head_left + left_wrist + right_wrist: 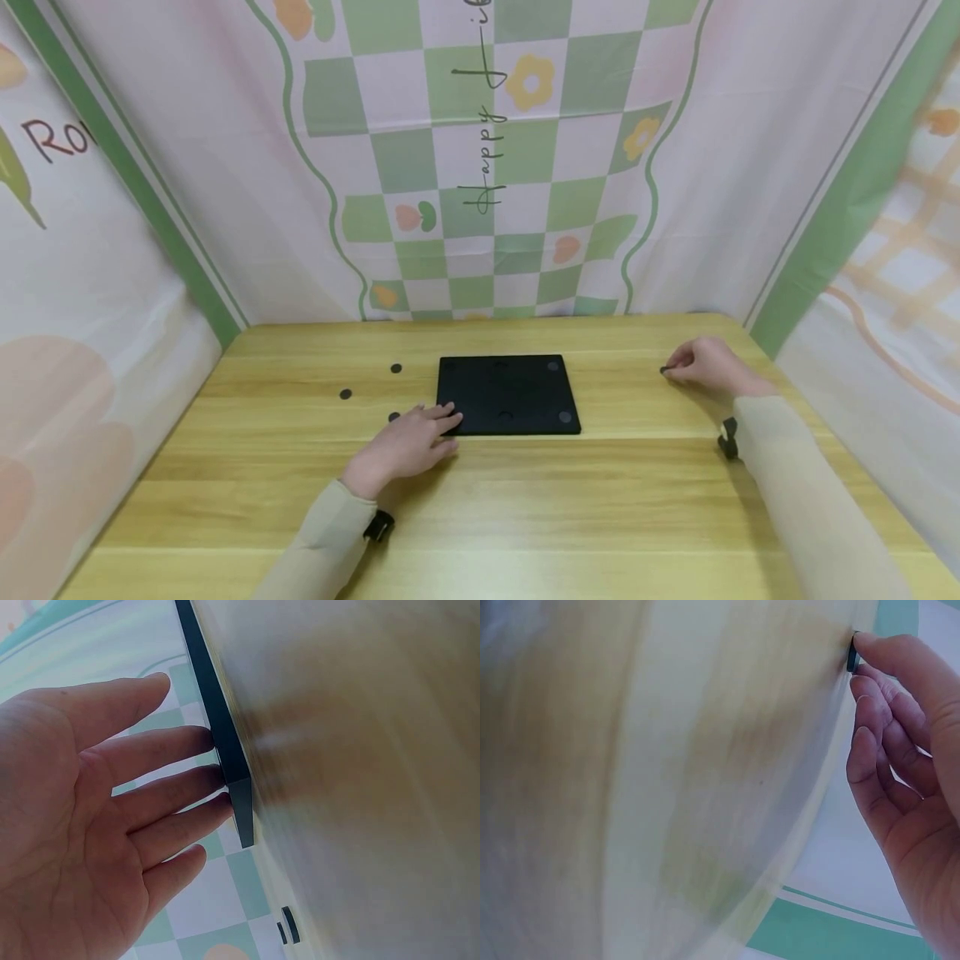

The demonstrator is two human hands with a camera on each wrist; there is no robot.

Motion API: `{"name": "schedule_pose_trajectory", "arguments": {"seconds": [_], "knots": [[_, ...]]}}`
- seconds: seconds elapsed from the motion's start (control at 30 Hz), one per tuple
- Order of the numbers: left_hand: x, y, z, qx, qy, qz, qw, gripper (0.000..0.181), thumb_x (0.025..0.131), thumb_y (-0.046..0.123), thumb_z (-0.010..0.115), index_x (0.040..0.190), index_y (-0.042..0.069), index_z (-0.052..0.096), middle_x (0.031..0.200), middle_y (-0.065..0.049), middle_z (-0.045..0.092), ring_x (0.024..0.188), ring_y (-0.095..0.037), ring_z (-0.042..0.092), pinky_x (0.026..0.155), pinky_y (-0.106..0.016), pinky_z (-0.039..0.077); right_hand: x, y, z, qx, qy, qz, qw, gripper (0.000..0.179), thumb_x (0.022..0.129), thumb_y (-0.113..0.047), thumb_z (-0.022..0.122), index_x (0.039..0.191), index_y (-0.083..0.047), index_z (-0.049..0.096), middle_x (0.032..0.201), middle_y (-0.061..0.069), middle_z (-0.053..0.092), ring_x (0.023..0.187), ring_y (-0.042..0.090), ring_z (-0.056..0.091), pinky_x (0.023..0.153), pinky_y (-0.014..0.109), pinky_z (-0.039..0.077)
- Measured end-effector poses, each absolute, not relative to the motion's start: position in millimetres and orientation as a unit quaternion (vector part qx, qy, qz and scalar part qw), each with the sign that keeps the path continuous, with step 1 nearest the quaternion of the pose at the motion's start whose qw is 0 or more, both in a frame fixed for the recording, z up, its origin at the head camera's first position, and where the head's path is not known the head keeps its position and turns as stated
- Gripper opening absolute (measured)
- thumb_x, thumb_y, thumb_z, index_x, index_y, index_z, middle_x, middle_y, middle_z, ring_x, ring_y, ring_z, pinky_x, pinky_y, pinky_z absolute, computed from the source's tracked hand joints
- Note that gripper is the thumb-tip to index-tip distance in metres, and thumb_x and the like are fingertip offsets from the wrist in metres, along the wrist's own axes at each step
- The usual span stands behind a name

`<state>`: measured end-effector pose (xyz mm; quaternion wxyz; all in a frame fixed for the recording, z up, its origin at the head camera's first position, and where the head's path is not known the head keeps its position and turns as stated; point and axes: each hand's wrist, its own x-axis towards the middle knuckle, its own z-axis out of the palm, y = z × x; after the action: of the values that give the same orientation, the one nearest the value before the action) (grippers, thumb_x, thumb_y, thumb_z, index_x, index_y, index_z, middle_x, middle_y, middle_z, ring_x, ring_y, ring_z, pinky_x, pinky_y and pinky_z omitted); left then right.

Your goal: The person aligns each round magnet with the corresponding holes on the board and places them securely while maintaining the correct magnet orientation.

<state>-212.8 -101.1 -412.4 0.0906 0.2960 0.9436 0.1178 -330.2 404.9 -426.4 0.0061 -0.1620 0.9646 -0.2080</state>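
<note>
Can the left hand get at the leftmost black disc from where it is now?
Probably yes: the left hand grips nothing, its fingers only touching the black board, and the leftmost black disc lies uncovered on the wooden table nearby, with nothing tall in between.

The left sleeve (318, 533) and right sleeve (806, 492) are plain pale beige; each has a small black wrist camera (378, 526) at its end.

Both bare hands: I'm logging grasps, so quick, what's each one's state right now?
Left hand: open, touching a flat, black, rectangular board without gripping it.
Right hand: closed, pinching a small, thin, black disc-like piece.
</note>
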Motion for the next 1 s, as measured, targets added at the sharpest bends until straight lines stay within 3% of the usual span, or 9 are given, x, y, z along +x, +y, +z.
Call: {"name": "schedule_pose_trajectory", "arguments": {"seconds": [1.0], "knots": [[-213.3,-101.0,-413.2,0.296,0.943,0.12,0.088,0.049,0.099,0.034,0.049,0.142,0.01,0.045,0.15,-0.011,0.037,0.138,-0.027,0.037,0.115,-0.048,0.028,-334.7,405.0,-429.6,-0.186,0.96,-0.21,-0.004,0.012,0.078,-0.015,0.077,0.084,-0.004,0.074,0.076,0.001,0.071,0.067,0.01,0.062,0.062,0.02,0.051]]}}
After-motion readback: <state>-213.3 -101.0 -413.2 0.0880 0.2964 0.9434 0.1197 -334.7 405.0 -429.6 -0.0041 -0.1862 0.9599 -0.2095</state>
